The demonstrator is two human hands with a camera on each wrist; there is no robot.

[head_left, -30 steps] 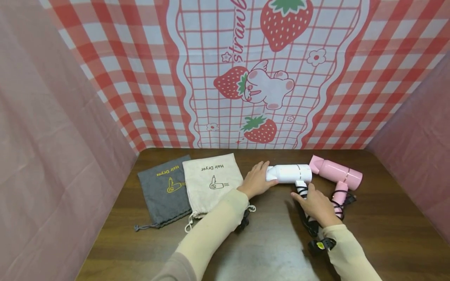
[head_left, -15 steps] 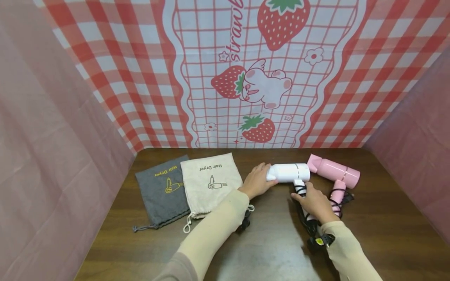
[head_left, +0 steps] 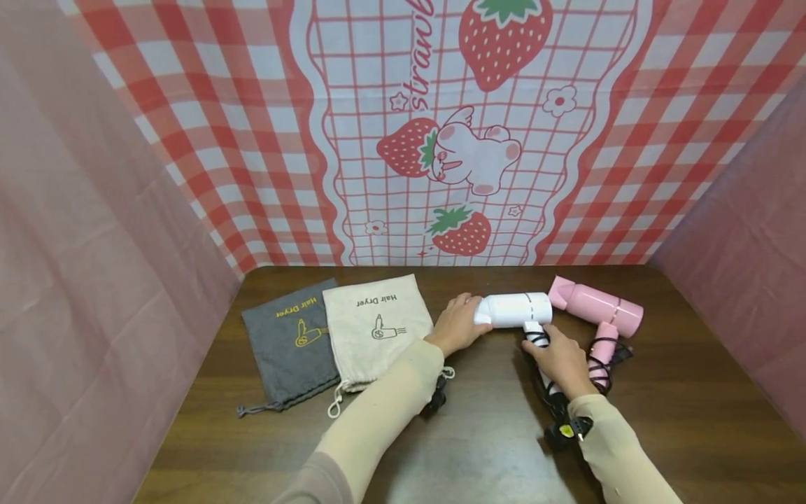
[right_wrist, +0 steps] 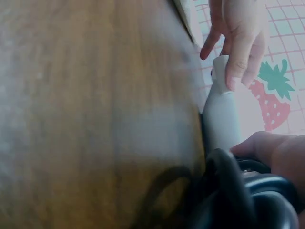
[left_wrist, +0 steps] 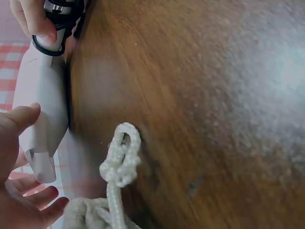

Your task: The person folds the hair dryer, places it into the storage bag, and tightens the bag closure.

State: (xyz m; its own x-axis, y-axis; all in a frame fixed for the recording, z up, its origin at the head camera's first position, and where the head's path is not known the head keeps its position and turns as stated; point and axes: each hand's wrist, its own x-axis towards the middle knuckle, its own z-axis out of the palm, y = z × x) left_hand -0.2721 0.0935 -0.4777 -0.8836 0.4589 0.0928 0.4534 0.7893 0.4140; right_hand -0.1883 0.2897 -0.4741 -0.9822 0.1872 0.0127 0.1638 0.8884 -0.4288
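A white hair dryer (head_left: 513,309) lies on the brown table (head_left: 478,434), nozzle pointing left. My left hand (head_left: 462,323) cups its nozzle end, thumb on one side and fingers on the other; in the left wrist view the dryer (left_wrist: 43,90) lies between thumb and fingers of that hand (left_wrist: 19,191). My right hand (head_left: 559,358) grips the folded handle, where a black cord (right_wrist: 238,191) is wound round it. The right wrist view shows the dryer (right_wrist: 221,114) with the left hand (right_wrist: 238,33) draped over its tip.
A pink hair dryer (head_left: 598,308) with its cord wrapped lies just right of the white one. A beige drawstring bag (head_left: 378,325) and a grey one (head_left: 292,343), both marked "Hair Dryer", lie flat at the left. Cloth walls close in three sides.
Hardly anything: both hands stay on the white dryer, and the right hand has crept slightly up the handle toward the body.
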